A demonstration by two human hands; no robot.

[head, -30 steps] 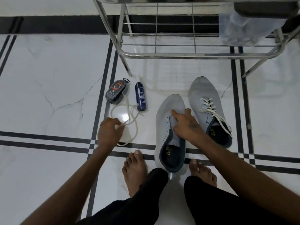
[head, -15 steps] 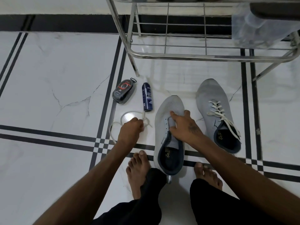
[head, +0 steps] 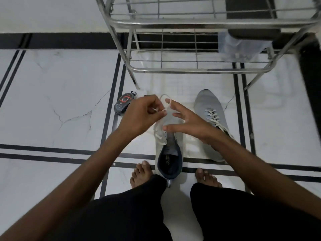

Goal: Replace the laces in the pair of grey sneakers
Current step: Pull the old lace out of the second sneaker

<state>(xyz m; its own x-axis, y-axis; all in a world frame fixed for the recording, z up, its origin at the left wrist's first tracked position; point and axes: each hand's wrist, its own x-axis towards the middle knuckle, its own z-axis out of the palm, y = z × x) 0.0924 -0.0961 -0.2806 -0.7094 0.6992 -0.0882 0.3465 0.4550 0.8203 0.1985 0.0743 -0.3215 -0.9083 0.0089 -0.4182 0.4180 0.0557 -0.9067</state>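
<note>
Lace (head: 164, 106) hangs over the unlaced shoe (head: 169, 153) by your feet, pinched in your left hand (head: 142, 113); your right hand (head: 186, 123), fingers spread, has left the tongue. Second shoe (head: 211, 119) remains laced; the rack (head: 191, 70) looks bare

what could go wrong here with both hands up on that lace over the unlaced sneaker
1. The white lace is bunched in loops between the left hand and right hand; it may tangle or knot before an end is found.
2. Neither hand steadies the unlaced sneaker, so it might slide on the glossy tiled floor once threading starts.
3. The polish container lies close by the left hand; a trailing loop could snag or drag it.
</note>
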